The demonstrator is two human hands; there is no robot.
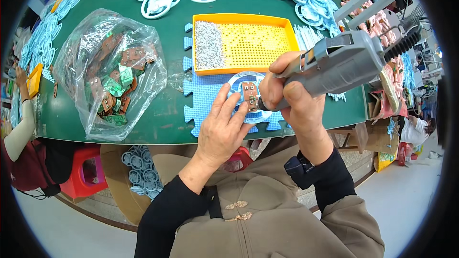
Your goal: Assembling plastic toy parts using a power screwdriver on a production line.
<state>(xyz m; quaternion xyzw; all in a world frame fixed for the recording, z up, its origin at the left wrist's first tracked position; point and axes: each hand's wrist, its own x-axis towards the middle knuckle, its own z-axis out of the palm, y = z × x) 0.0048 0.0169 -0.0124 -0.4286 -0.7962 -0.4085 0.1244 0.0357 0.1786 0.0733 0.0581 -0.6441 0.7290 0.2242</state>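
The power tool (337, 62) at right is grey, the circuit board (249, 96) is brown, and the round part (246, 75) is pale blue. The far tray (258, 38) is yellow with dotted pattern; the table (181, 12) is green.

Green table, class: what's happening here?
A person's right hand grips a grey power tool, its nose at a brown circuit board in a light-blue ring. The left hand touches the ring on a blue mat. Behind is a yellow tray with silvery pieces; at left, a clear bag holds boards.
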